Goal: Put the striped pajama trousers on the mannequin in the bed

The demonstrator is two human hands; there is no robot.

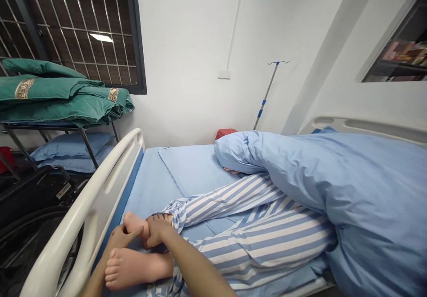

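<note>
A figure in blue-and-white striped trousers (253, 239) lies on the bed with both feet bare. It looks like a care manikin, with smooth pink feet. My left hand (120, 238) grips the front part of the far foot (135, 222), its thumb across the foot and its other fingers partly hidden. Around the ankle of that same foot my right hand (159, 229) is closed, just below the trouser cuff. The near foot (125, 268) rests beside my forearms, toes toward the footboard, held by neither hand. A blue quilt (320, 177) covers the upper body.
A white footboard (96, 199) stands close on the left, with a wheelchair (36, 217) beyond it. Green folded bedding (66, 97) lies on a metal rack. Behind the bed are an IV pole (267, 94) and a red container (226, 133). The headboard (367, 126) is at the right.
</note>
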